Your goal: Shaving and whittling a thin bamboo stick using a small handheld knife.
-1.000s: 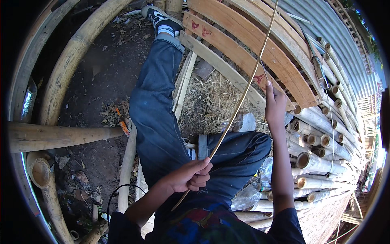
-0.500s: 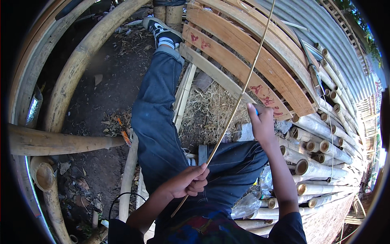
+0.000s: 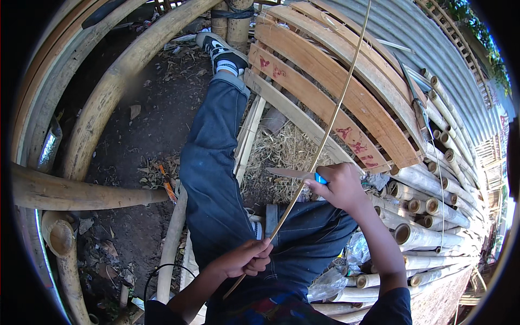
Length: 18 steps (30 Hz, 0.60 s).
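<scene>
A long, thin bamboo strip (image 3: 338,103) runs slantwise from my lap up past the top edge. Near its lower end my left hand (image 3: 246,259) is closed around it, over my thigh. In my right hand (image 3: 341,187) is a knife (image 3: 291,173) with a blue handle, gripped in the fist. The blade points left and lies across the strip at about its middle; whether the edge bites into it I cannot tell. Pale shavings (image 3: 281,151) cover the ground beyond my hands.
A slatted wooden crate (image 3: 325,65) stands ahead, with a saw (image 3: 414,100) at its right end. Cut bamboo poles (image 3: 422,206) are stacked on the right, beside clear plastic bags (image 3: 327,284). Thick bamboo poles (image 3: 103,103) frame the left side; an orange tool (image 3: 168,184) lies on the soil.
My right hand has come down and slightly left, and the knife blade has swung into view across the strip. My left hand still grips the strip, a little lower and left.
</scene>
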Each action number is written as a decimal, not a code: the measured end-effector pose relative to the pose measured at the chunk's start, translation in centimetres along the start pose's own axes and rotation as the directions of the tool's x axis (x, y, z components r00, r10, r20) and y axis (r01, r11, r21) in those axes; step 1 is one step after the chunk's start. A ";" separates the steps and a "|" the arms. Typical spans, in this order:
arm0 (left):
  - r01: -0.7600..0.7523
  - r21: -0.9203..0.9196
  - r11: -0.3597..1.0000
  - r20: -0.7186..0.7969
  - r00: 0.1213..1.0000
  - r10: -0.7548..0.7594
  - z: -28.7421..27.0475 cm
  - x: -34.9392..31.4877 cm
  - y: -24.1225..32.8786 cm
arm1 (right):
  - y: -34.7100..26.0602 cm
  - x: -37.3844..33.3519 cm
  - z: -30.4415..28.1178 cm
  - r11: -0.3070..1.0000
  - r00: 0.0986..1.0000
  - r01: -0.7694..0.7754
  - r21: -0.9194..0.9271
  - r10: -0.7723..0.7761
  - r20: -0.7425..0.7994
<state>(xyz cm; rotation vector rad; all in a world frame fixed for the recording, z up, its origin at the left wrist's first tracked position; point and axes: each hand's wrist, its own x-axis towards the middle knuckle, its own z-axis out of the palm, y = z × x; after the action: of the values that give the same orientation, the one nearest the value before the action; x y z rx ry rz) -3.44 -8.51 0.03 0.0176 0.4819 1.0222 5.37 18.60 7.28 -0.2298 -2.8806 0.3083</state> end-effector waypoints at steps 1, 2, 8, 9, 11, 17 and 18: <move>0.020 0.000 1.000 0.005 1.000 -0.020 0.1 0.1 -0.3 | 0.1 0.3 -0.6 0.995 0.995 -0.094 -0.028 0.093 -0.041; 0.023 -0.002 1.000 0.009 1.000 -0.023 0.2 0.2 -0.6 | 1.8 1.0 -0.9 0.974 0.967 -0.215 0.076 0.223 -0.123; 0.035 -0.094 0.995 0.104 0.994 -0.025 -0.4 -0.5 -0.1 | 3.7 2.9 -1.6 0.889 0.873 -0.428 0.161 0.453 -0.181; 0.032 -0.089 0.996 0.083 0.996 -0.025 -0.3 -0.6 0.0 | 2.1 2.1 -0.9 0.930 0.941 -0.313 0.193 0.331 -0.068; 0.016 -0.089 0.996 0.052 0.999 -0.011 -0.4 -0.6 0.0 | 0.8 1.4 -0.8 0.986 0.989 -0.147 0.078 0.149 -0.025; 0.038 -0.035 0.999 0.067 0.997 -0.035 -0.1 -0.6 -0.2 | 5.2 2.7 -3.4 0.802 0.773 -0.584 0.122 0.596 -0.219; 0.038 -0.061 0.997 0.075 0.997 -0.033 -0.2 -0.6 -0.1 | 5.3 2.8 -3.2 0.806 0.774 -0.577 0.136 0.592 -0.224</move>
<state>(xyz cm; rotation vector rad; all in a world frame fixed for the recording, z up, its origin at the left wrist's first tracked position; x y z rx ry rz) -3.72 -9.06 0.03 -0.0089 0.3813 0.9976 4.14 24.83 9.78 -1.0846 -2.4622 0.4308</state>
